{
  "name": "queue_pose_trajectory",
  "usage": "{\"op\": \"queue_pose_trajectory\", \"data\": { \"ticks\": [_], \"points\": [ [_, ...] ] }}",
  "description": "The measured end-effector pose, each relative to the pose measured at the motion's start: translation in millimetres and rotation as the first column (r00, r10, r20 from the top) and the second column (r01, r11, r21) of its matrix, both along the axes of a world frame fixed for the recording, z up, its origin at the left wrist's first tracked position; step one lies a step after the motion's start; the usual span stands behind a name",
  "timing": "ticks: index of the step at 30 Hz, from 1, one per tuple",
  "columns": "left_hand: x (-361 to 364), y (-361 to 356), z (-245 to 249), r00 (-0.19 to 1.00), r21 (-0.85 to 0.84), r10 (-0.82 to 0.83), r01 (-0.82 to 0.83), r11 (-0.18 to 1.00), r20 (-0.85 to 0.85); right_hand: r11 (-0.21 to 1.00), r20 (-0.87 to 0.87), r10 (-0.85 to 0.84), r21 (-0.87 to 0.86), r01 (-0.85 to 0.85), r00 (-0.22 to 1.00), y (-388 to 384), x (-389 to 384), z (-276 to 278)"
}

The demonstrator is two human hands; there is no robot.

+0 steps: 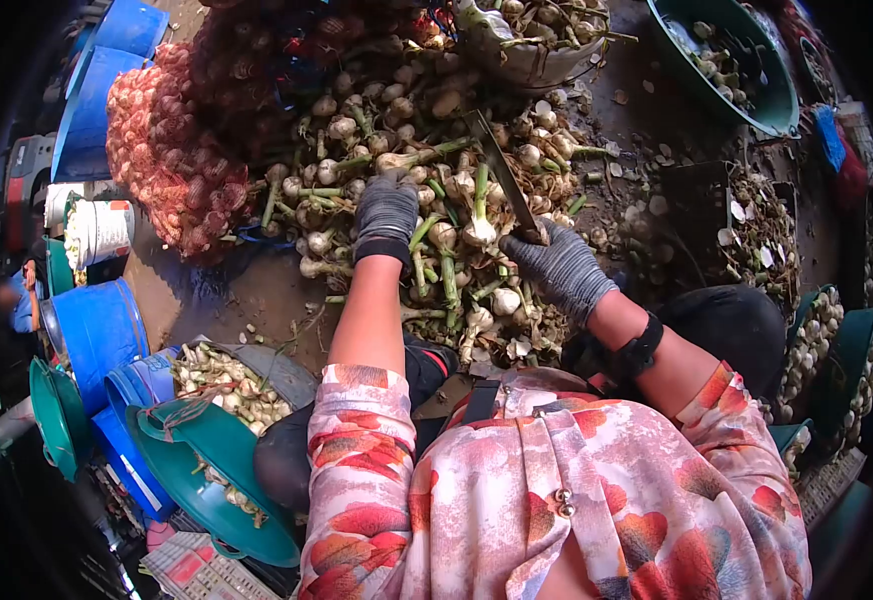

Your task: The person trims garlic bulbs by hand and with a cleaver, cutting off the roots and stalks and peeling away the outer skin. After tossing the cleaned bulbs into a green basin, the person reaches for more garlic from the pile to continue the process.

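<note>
My left hand [387,214], in a grey knit glove, is closed at the base of a garlic bulb [393,163] whose green stem points right. Its fingertips are partly hidden under the bulb. In my right hand [563,264], also gloved in grey, is a knife [506,176] with a long dark blade slanting up and left over the pile. The blade's tip lies close to the end of that stem. Below and around both hands spreads a heap of garlic [444,235], with stems, roots and dry skins.
Red mesh sacks of garlic [172,160] lean at upper left. A white sack [532,62] stands at the top, and a green basin [785,115] at upper right. Blue tubs [107,325] and another green basin [172,470] line the left. A dark crate [697,215] stands right.
</note>
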State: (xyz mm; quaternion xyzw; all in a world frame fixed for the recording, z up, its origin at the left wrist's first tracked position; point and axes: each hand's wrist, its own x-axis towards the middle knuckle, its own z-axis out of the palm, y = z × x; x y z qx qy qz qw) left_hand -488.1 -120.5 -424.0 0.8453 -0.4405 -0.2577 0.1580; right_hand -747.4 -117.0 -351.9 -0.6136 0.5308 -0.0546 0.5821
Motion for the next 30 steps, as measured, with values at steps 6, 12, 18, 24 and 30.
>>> {"op": "queue_pose_trajectory", "data": {
  "ticks": [6,12,18,24,30],
  "points": [
    [-37.6,8.7,-63.4,0.977,0.093,0.202,-0.208,0.974,0.072,0.997,0.002,-0.034,0.067,0.033,0.999,-15.1,4.5,14.2],
    [-22.1,9.5,-94.8,0.941,0.062,0.272,-0.265,0.962,-0.200,0.999,-0.001,-0.004,0.049,0.004,1.000,-17.0,0.2,-3.3],
    [-27.3,11.1,0.3,0.567,-0.206,0.268,-0.635,0.744,-0.779,0.996,-0.046,-0.032,-0.081,0.028,0.998,-22.2,-9.2,5.8],
    [-43.5,-65.7,40.8,0.308,-0.138,0.013,-0.463,0.876,-0.951,0.947,0.174,-0.265,-0.138,0.290,0.948,-21.5,-15.2,21.2],
    [-74.9,-199.3,110.6,0.200,-0.306,-0.250,-0.341,0.889,-0.947,0.858,0.339,-0.509,0.120,0.500,0.791,-30.9,-30.1,56.4]
  ]
}}
